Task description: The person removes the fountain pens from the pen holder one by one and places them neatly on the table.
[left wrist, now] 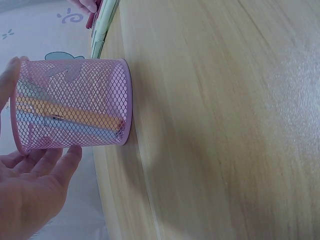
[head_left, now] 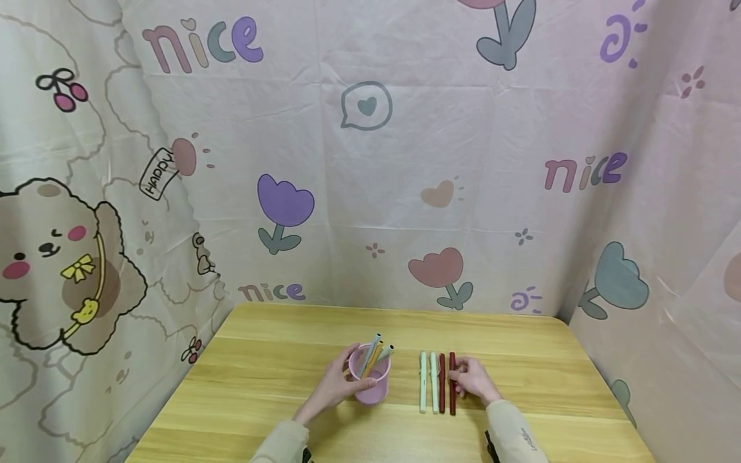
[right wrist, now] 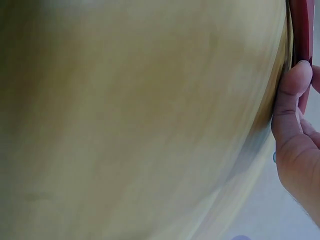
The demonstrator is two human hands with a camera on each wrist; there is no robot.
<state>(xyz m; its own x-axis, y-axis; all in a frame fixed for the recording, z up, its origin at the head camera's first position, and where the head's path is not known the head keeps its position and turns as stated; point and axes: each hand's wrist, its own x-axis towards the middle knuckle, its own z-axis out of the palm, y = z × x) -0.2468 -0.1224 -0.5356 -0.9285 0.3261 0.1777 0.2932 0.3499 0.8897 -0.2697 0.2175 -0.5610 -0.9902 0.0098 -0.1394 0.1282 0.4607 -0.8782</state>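
Observation:
My left hand point(head_left: 338, 384) grips a pink mesh pen holder point(head_left: 372, 394) near its rim, thumb on one side and fingers on the other. Inside the holder lean several pens, one with an orange barrel point(left wrist: 85, 116) that shows through the mesh. To the right, a row of pens lies on the table: two pale green pens point(head_left: 423, 386) and two dark red ones. My right hand point(head_left: 473, 379) pinches the rightmost dark red pen point(head_left: 453, 404) between thumb and fingers. The other dark red pen point(head_left: 442, 389) lies just left of it, beside the second pale green pen point(head_left: 435, 389).
The wooden table point(head_left: 278, 360) runs back to a patterned cloth point(head_left: 370, 167) hanging behind it. More cloth hangs along the left and right sides. The pen holder stands left of the pen row, with a strip of tabletop between them.

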